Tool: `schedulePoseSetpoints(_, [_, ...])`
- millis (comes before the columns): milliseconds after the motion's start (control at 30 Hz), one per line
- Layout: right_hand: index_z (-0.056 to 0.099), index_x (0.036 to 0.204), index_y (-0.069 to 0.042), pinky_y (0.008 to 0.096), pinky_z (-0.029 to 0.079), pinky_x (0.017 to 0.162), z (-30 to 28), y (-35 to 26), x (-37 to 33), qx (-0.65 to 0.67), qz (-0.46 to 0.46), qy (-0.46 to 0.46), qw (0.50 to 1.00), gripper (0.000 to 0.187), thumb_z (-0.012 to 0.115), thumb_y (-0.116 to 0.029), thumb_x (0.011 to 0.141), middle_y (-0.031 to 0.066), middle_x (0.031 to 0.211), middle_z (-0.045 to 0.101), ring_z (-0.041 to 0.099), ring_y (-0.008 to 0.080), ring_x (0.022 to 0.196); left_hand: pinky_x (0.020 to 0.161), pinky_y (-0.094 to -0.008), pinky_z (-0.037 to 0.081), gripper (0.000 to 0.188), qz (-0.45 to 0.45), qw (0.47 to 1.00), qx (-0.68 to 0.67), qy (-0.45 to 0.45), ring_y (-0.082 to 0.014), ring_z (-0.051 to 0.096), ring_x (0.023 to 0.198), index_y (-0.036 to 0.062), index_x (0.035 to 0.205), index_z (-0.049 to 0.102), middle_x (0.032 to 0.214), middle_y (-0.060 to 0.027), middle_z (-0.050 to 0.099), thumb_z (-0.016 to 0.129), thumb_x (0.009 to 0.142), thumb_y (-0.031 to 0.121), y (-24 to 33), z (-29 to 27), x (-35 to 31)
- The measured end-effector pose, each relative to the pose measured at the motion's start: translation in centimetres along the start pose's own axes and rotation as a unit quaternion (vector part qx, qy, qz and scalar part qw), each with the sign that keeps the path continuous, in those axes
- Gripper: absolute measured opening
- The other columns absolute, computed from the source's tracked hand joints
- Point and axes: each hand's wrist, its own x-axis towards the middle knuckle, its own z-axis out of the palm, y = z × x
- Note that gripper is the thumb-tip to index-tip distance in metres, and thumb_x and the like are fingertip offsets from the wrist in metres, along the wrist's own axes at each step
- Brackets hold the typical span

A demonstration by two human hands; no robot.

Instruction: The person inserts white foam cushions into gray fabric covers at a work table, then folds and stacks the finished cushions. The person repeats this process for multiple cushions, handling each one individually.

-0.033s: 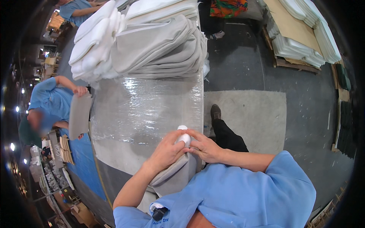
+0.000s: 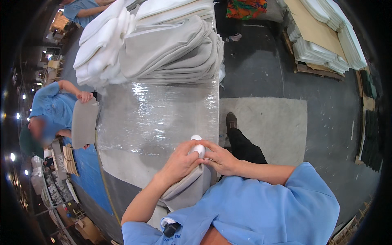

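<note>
Close to my body, my left hand point(image 2: 179, 161) and my right hand point(image 2: 222, 158) meet around a white, rounded, soft-looking piece point(image 2: 198, 148). Its end pokes out between my thumbs and fingers. Both hands are closed on it. Just below them, a folded grey fabric piece point(image 2: 184, 194) hangs against my front, and my fingers seem to touch its upper edge. Whether the white piece sits inside the grey fabric I cannot tell, since my hands cover the join.
A plastic-wrapped table point(image 2: 163, 110) stretches ahead. Stacked grey fabric pieces point(image 2: 175, 53) and white padding point(image 2: 100, 45) lie at its far end. On the left a co-worker point(image 2: 55, 106) holds a grey panel point(image 2: 84, 122). A pallet of white sheets point(image 2: 314, 53) stands far right.
The co-worker's grey panel has turned a little and shifted slightly left. My hands have not visibly moved.
</note>
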Motion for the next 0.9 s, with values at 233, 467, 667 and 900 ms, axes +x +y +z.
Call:
schedulePoseSetpoints(233, [0.070, 0.111, -0.004, 0.0408, 0.053, 0.099, -1.5, 1.1, 2.4, 0.025, 0.058, -0.011, 0.998, 0.026, 0.062, -0.029, 0.106, 0.0127, 0.137, 0.064, 0.064, 0.0327, 0.121, 0.082, -0.0442, 0.054, 0.020, -0.084, 0.992, -0.094, 0.022, -0.0341, 0.063, 0.095, 0.0008, 0.104, 0.068, 0.108, -0.0147, 0.060, 0.076, 0.096, 0.018, -2.2, 0.9, 1.2])
schedulePoseSetpoints(467, [0.073, 0.104, -0.001, 0.0355, 0.056, 0.084, -2.1, 3.6, 5.3, 0.050, 0.114, -0.007, 0.992, 0.025, 0.067, -0.025, 0.103, 0.0133, 0.116, 0.072, 0.070, 0.0288, 0.097, 0.074, -0.0416, 0.051, 0.025, -0.144, 0.980, -0.125, 0.049, -0.0312, 0.060, 0.084, 0.0019, 0.092, 0.064, 0.098, -0.0131, 0.057, 0.071, 0.101, 0.024, -5.1, 2.5, 2.6])
schedulePoseSetpoints(667, [0.074, 0.105, 0.002, 0.0292, 0.051, 0.087, -2.1, 4.8, 6.3, 0.186, 0.260, -0.009, 0.948, 0.031, 0.067, -0.029, 0.105, 0.0094, 0.115, 0.070, 0.065, 0.0162, 0.099, 0.071, -0.0366, 0.047, 0.039, -0.188, 0.921, -0.323, 0.109, -0.0221, 0.055, 0.080, -0.0001, 0.085, 0.060, 0.091, -0.0110, 0.055, 0.068, 0.105, 0.033, -8.7, 5.7, 2.9])
schedulePoseSetpoints(900, [0.074, 0.098, 0.001, 0.0286, 0.046, 0.092, -0.3, 6.1, 6.6, 0.226, 0.294, 0.037, 0.928, 0.031, 0.063, -0.026, 0.108, 0.0067, 0.114, 0.064, 0.059, 0.0159, 0.102, 0.076, -0.0329, 0.046, 0.042, -0.283, 0.843, -0.449, 0.086, -0.0148, 0.052, 0.087, 0.0016, 0.086, 0.061, 0.093, -0.0055, 0.054, 0.067, 0.105, 0.038, -11.7, 8.3, 3.3])
